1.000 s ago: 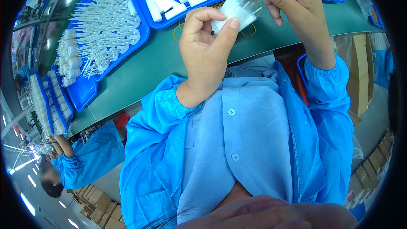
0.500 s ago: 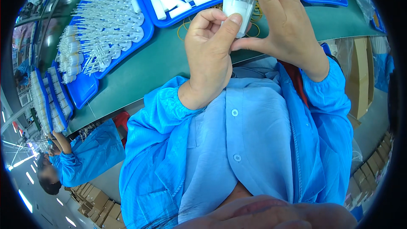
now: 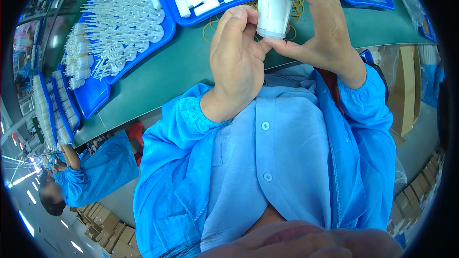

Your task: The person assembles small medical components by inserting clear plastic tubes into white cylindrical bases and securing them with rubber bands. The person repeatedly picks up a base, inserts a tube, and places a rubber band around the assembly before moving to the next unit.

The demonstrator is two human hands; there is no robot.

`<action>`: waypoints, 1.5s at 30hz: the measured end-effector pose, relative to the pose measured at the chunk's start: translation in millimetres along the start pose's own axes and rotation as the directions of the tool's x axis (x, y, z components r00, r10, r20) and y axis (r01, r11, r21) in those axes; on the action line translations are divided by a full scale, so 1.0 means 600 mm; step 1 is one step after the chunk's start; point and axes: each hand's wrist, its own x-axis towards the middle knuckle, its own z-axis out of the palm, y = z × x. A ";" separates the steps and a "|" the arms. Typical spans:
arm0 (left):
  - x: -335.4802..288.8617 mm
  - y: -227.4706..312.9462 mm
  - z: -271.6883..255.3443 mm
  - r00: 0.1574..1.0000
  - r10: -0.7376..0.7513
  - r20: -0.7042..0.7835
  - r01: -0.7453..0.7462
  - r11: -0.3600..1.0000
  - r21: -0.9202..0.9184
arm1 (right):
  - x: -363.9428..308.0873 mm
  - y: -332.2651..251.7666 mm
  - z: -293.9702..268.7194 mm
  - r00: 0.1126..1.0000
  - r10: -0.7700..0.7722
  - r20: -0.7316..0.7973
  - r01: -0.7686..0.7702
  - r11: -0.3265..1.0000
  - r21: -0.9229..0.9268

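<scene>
A white cylinder (image 3: pixel 271 12) sits inside a clear plastic holder (image 3: pixel 275 35) that has a flat round base and thin upright prongs. My right hand (image 3: pixel 325 24) spans the holder, thumb at its base and fingertips at the prong ends. At its left side, my left hand (image 3: pixel 236 57) has its thumb and fingers drawn together, the fingertips close against the cylinder's edge. Whatever those fingers pinch, if anything, is hidden. Yellow rubber bands (image 3: pixel 297 7) lie on the green table (image 3: pixel 186 62) behind the holder.
A blue tray (image 3: pixel 184 21) of loose white cylinders stands beyond my hands. Left of it, another blue tray (image 3: pixel 167 28) carries many pronged clear pieces. Clear parts fill a blue tray (image 3: pixel 389 5) at the far right. Further left, a person in blue (image 3: pixel 103 172) works.
My left thumb has come off the front of the white cylinder and moved to the left. The holder has shifted slightly right and now stands between my right thumb and fingers.
</scene>
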 end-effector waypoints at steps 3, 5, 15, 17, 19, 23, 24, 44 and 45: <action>-0.001 0.000 -0.001 1.000 -0.002 -0.007 0.002 1.000 -0.029 | -0.015 0.017 0.010 0.999 -0.050 -0.003 0.050 0.995 -0.082; 0.000 -0.001 -0.004 1.000 0.009 -0.011 -0.009 1.000 -0.022 | -0.003 -0.008 0.000 1.000 -0.011 0.024 0.013 0.998 -0.064; 0.005 -0.003 0.013 0.990 0.079 -0.113 -0.063 0.988 0.144 | 0.001 0.003 -0.017 1.000 -0.008 0.003 0.008 0.997 0.074; 0.004 0.005 0.012 0.980 0.187 -0.073 -0.161 0.950 0.266 | -0.011 0.067 -0.051 0.996 0.081 -0.036 -0.084 0.991 -0.107; 0.005 0.007 0.008 0.954 0.300 -0.005 -0.273 0.874 0.402 | -0.004 0.151 -0.114 0.939 0.326 -0.107 -0.341 0.917 -0.207; 0.020 -0.006 -0.003 0.924 0.359 0.130 -0.369 0.753 0.545 | -0.066 0.294 -0.176 0.792 0.606 0.074 -0.536 0.747 -0.394; 0.023 -0.010 -0.006 0.922 0.360 0.145 -0.376 0.735 0.565 | -0.074 0.317 -0.178 0.790 0.595 0.151 -0.493 0.762 -0.421; 0.014 0.001 0.014 0.985 0.159 0.059 -0.170 0.920 0.353 | -0.073 0.129 -0.098 0.828 0.466 0.312 -0.473 0.280 0.835; 0.012 0.003 0.010 0.982 0.177 0.067 -0.189 0.907 0.377 | -0.072 0.123 -0.089 0.842 0.456 0.290 -0.441 0.270 0.856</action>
